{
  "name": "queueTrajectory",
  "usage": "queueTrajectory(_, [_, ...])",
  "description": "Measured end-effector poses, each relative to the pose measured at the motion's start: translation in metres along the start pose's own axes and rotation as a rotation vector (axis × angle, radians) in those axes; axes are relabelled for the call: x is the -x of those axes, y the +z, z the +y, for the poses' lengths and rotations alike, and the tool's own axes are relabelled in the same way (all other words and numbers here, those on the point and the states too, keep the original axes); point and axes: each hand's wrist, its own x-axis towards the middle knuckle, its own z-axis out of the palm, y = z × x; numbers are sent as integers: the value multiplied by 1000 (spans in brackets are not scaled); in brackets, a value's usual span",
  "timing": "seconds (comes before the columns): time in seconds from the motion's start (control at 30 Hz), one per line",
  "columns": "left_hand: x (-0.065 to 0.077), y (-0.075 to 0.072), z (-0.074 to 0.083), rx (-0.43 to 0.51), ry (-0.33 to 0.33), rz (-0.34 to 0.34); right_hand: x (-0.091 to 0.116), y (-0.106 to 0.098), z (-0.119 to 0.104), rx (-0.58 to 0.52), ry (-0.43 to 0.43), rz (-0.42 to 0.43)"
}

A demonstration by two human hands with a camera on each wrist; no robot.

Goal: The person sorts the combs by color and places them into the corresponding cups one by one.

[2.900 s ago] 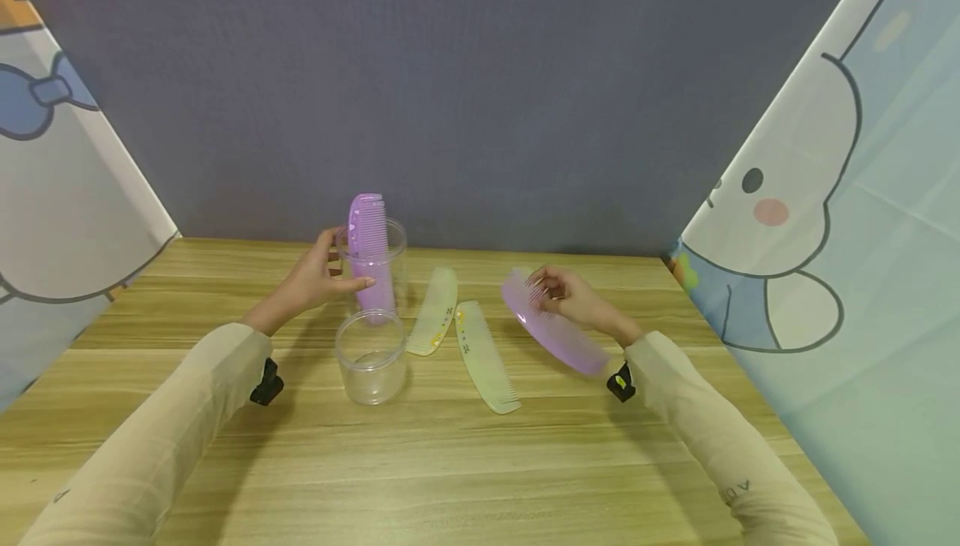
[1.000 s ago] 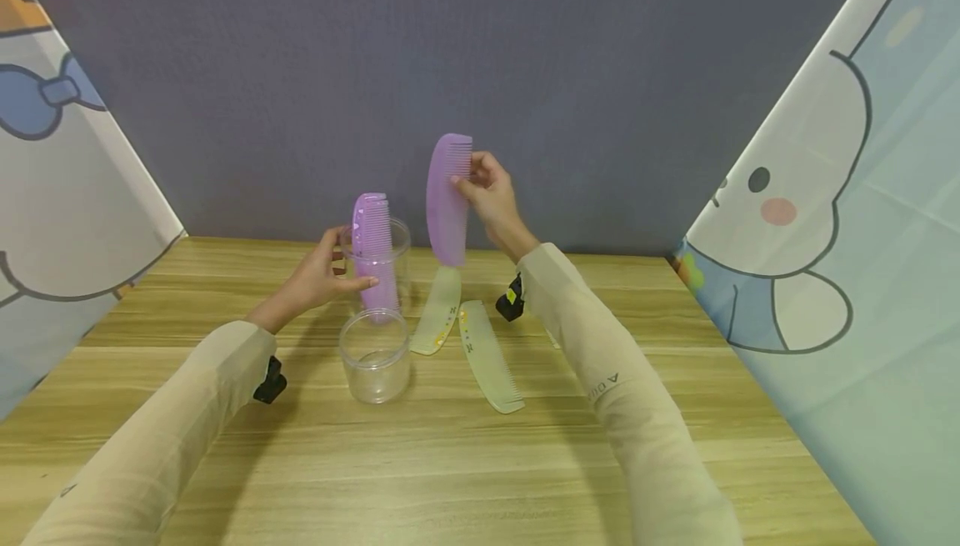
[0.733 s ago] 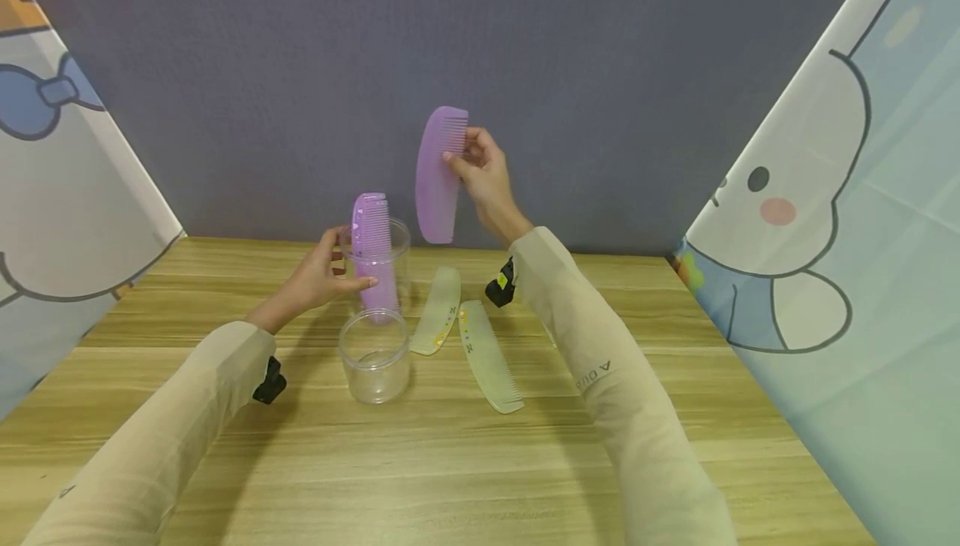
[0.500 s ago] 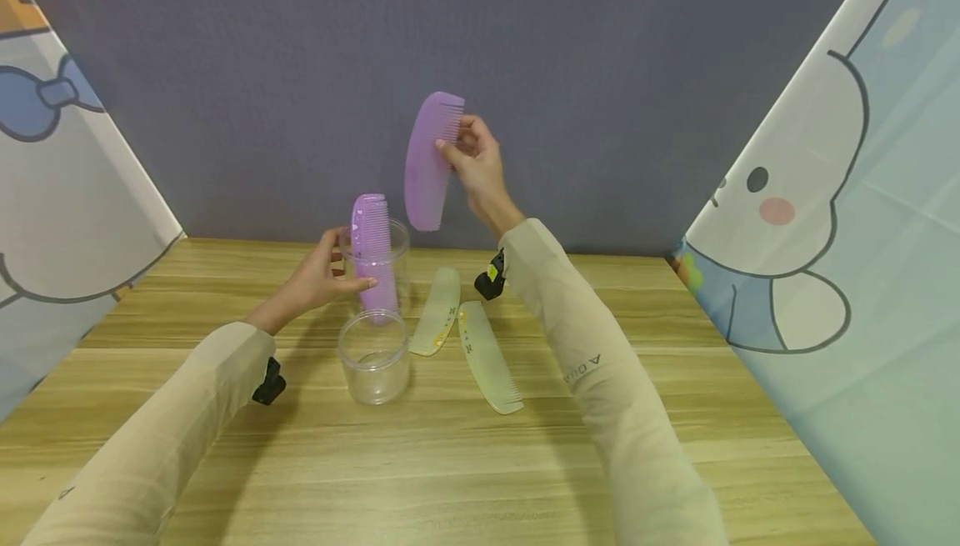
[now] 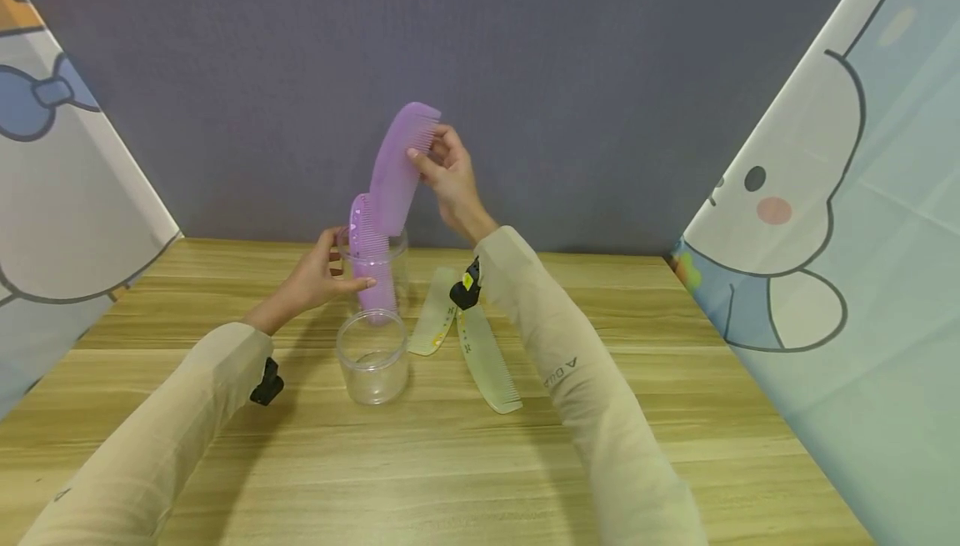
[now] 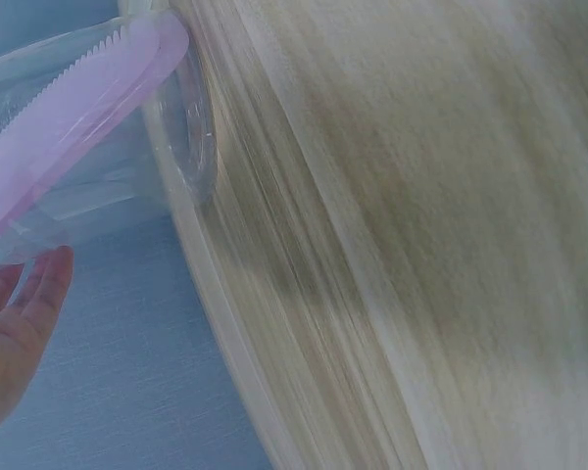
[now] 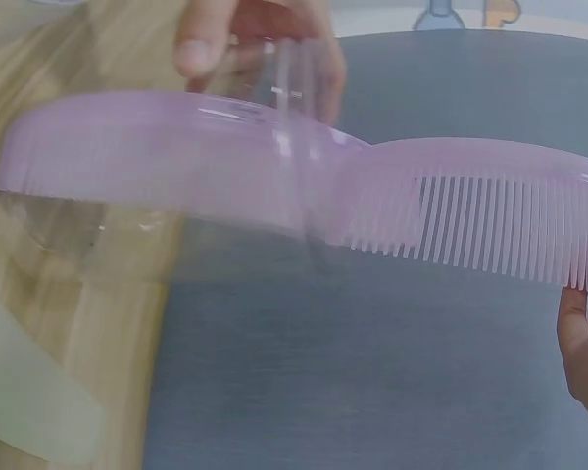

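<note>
My left hand [image 5: 318,275] grips a tall clear plastic cup [image 5: 401,283] standing near the back of the table. Inside it a purple comb [image 5: 367,225] leans upright, its top sticking out over the rim. My right hand [image 5: 453,183] pinches a second purple comb [image 5: 393,171] by its toothed side, thumb in front, fingers behind. That comb is tilted, its lower end right at the cup's rim and overlapping the first comb in the head view. The right wrist view shows the held comb [image 7: 490,201] meeting the cup's mouth, with my left fingers [image 7: 201,54] around the cup.
A shorter clear cup [image 5: 373,379] stands in front of the tall one. To its right lie two pale green combs [image 5: 487,358] on the wooden table [image 5: 375,471]; my right wrist's camera [image 5: 467,289] partly covers them. A dark wall [image 5: 570,112] rises behind the table.
My right hand has picked the second purple comb up off the table, carried it left and raised it, then tilted it down to the tall cup. My left hand stays at the cup.
</note>
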Motion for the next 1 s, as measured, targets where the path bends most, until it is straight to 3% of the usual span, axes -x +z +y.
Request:
queueTrajectory(0.27, [2,-1,2,7,0,-6,13,4,25,56,61,-27])
queueTrajectory(0.5, [2,-1,2,-1,1,4,23,2,42,197,122,-55])
queueTrajectory(0.83, [0,0,1,-7,9,11,32,3,49,304,144,-95])
queueTrajectory(1.0, [0,1,1,0,12,11,41,6,42,346,177,-107])
